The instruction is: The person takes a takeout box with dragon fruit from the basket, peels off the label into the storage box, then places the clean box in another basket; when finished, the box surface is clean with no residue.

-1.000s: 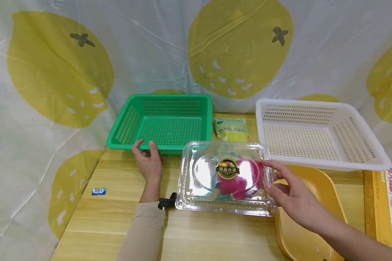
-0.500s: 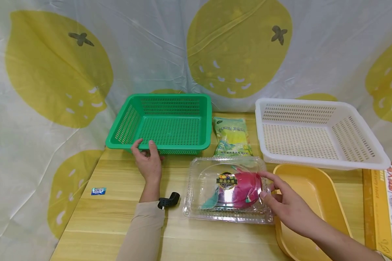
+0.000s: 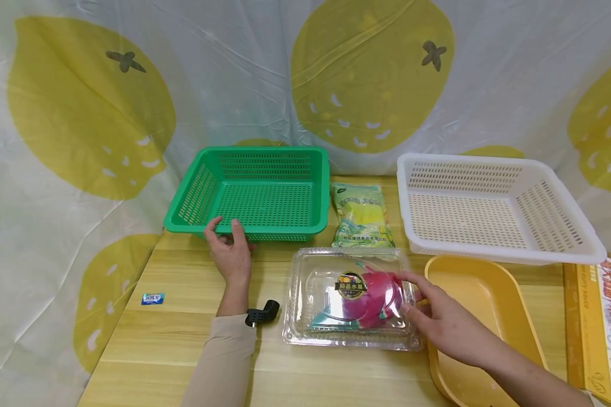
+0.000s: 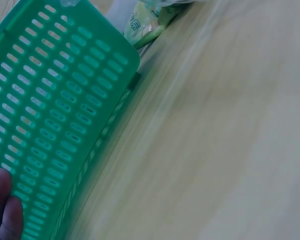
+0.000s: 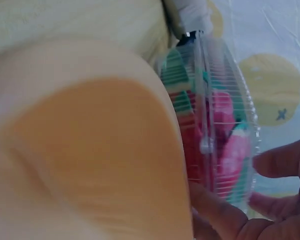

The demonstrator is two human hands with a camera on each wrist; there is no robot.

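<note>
A clear plastic fruit box (image 3: pixel 308 294) with a black and gold label lies low over the table's middle in the head view. Inside shows a bright pink dragon fruit (image 3: pixel 377 291) with green tips. My right hand (image 3: pixel 445 316) grips the box by its right end, thumb and fingers on either side of the edge, as the right wrist view also shows. My left hand (image 3: pixel 231 254) holds the front rim of a green slotted basket (image 3: pixel 265 229). In the left wrist view two fingers (image 4: pixel 10 215) lie against the basket's outer wall; the rest are out of sight.
A green and yellow food packet (image 3: pixel 361 217) lies behind the box. To the right stand a white basket (image 3: pixel 499 257) and an orange tray (image 3: pixel 481 277), with a yellow pasta box (image 3: pixel 590 322) beyond. A small blue wrapper (image 3: pixel 153 298) lies at left.
The fruit box has come down and toward me in my right hand, then slightly left, uncovering more of the packet. My left hand stays at the green basket.
</note>
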